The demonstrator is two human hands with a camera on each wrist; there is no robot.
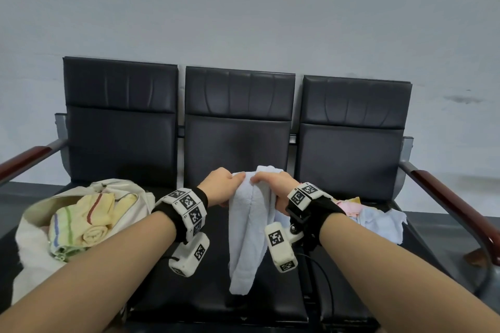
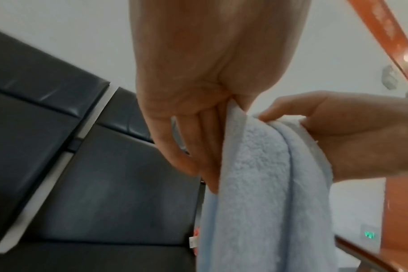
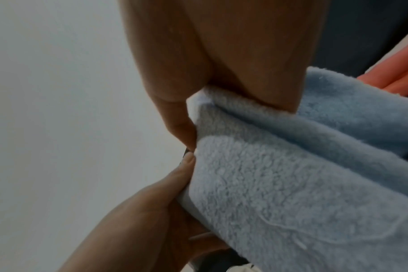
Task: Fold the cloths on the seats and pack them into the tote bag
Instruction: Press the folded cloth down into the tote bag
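Towel [image 1: 250, 227], soft and pale blue, hangs in the air over the middle seat [image 1: 216, 278]. It is doubled over at the top, and its loose end dangles down near the seat. Both hands grip it side by side at the top fold. The left hand [image 1: 220, 185] pinches the fold with fingers and thumb, and the right hand [image 1: 273, 184] has its fingers curled round the other side. On the left seat sits the tote bag [image 1: 81, 213], open, with a striped cloth [image 1: 81, 224] and a rolled one already inside. More cloths [image 1: 376, 217] lie in a heap on the right seat, not yet folded. I think the towel is only half folded. It is thick and floppy, so if one hand lets go too soon the layers could slide apart and the fold would come undone. The hanging end could also drag on the seat and bunch up. A lumpy towel might not fit well in the bag.
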